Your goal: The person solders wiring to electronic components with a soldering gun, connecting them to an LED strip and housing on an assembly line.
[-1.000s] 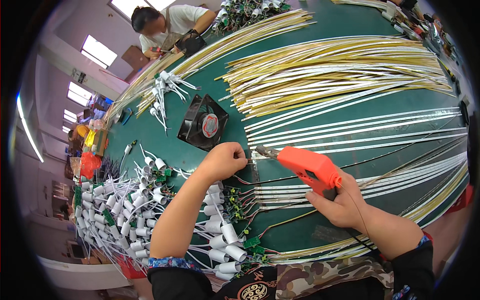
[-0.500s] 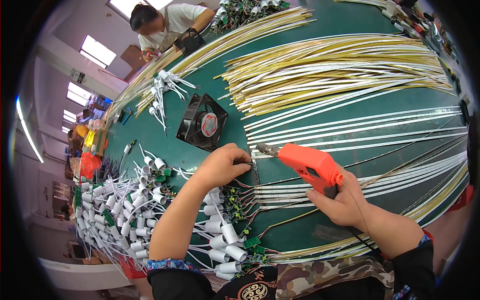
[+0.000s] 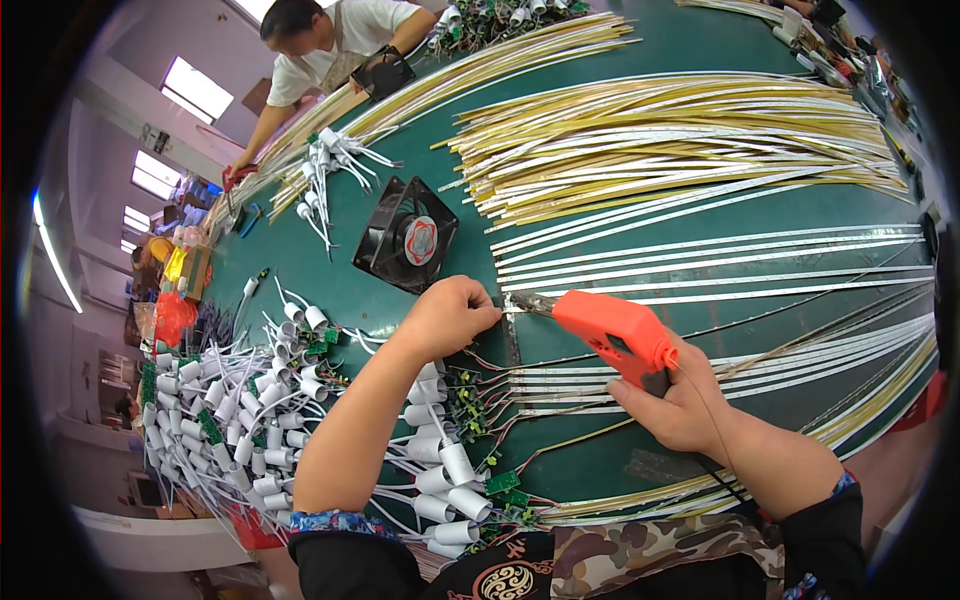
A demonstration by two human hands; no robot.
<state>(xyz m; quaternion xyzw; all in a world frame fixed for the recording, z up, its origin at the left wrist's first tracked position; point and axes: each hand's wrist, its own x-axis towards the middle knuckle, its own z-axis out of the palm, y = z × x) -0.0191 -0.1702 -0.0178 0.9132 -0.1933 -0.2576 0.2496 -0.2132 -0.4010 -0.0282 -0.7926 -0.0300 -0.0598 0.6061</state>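
Note:
My right hand (image 3: 683,405) grips an orange-red soldering gun (image 3: 612,325) by its handle, a thin wire trailing from its back. The gun's dark tip points left and meets the left end of a white LED strip (image 3: 690,293). Just left of that tip, the thumb and fingertips of my left hand (image 3: 445,318) are pinched together at the strip's end; what lies between them is too small to make out. Nearer to me, several more white strips (image 3: 590,385) have thin wires leading to small green circuit boards (image 3: 503,483) and white bulb bases (image 3: 456,465).
A black fan (image 3: 405,235) stands beyond my left hand. A large heap of white bulb bases (image 3: 240,420) fills the left side. Yellow and white strips (image 3: 670,140) lie piled across the far part of the green table (image 3: 440,140). A co-worker (image 3: 335,50) is at the far left.
The soldering gun's tip has shifted slightly left and down to the strip's end beside my left fingertips. My left hand has moved slightly up. The co-worker's arm now reaches out to the left.

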